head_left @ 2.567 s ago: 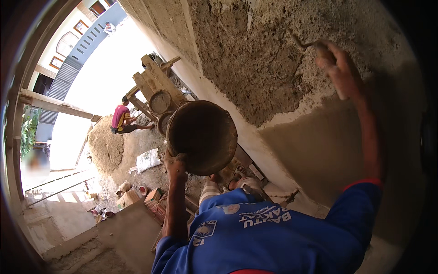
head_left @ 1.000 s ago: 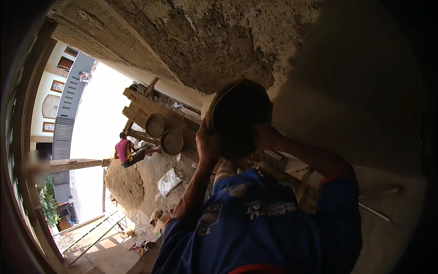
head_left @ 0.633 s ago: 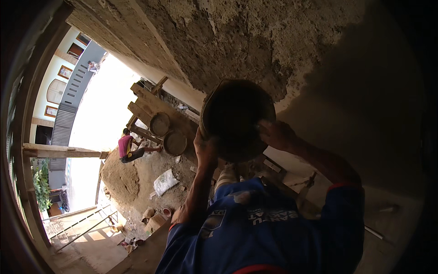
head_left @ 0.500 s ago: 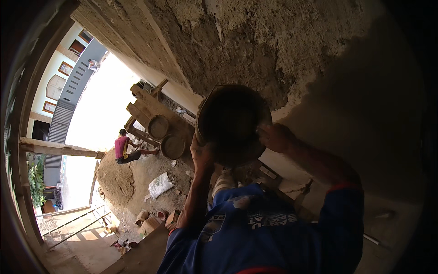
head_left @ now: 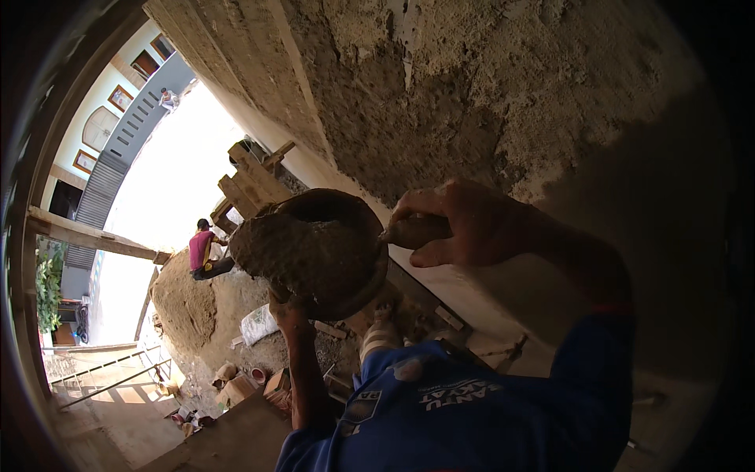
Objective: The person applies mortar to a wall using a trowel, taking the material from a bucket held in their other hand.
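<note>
My left hand (head_left: 289, 313) is closed on the lower edge of a round, mortar-caked bucket (head_left: 368, 277) and holds it up before me. The bucket leans to the left. A thick grey-brown lump of wet mortar (head_left: 307, 250) fills much of its mouth. Just right of the rim, my right hand (head_left: 465, 224) curls its fingers and thumb around what looks like a short rounded handle (head_left: 421, 233). The handle's tip is by the bucket rim, and no blade can be made out. Beyond the bucket stands a wall (head_left: 440, 102) with rough, damp mortar.
Smooth grey wall (head_left: 653, 197) lies to the right, in shadow. A co-worker in a pink top (head_left: 203, 250) sits by a sand heap (head_left: 185, 303) at the left. Wooden planks (head_left: 255, 177), a white sack (head_left: 258, 324) and rubble lie below. A timber beam (head_left: 98, 236) crosses the open side.
The bucket has moved left and tipped, bringing the mortar into sight and covering the two round tubs. My right hand has come away from inside the rim to its right side.
</note>
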Motion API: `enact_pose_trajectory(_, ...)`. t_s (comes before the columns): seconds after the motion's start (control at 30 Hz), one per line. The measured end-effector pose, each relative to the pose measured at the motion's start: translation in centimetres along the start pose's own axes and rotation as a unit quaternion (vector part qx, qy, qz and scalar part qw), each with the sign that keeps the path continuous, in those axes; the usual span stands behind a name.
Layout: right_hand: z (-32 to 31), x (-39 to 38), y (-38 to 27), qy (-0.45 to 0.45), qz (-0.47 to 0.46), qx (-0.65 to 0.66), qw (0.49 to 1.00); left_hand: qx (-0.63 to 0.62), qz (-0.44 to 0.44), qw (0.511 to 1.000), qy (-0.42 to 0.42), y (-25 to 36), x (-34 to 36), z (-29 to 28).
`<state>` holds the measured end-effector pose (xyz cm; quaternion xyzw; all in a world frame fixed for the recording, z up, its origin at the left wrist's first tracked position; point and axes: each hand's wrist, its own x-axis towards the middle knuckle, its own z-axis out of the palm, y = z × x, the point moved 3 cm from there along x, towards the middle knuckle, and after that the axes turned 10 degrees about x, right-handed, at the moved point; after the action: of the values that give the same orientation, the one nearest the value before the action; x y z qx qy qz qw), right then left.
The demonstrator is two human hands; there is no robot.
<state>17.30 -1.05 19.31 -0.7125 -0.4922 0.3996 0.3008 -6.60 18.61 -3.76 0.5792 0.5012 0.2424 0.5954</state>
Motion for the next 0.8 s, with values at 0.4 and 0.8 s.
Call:
enact_pose_trajectory(0.4,-22.0,-1.4,13.5,0.544,-0.224,-0.139,0.797,-0.071,0.002,0.996,-0.046,-0.2,-0.3,0.3)
enact_pose_trajectory(0.8,5.2,-3.2,16.5,0.025,0.133,-0.038,0.99,-0.091,0.076,0.976,-0.181,3.0,-1.9,8.1)
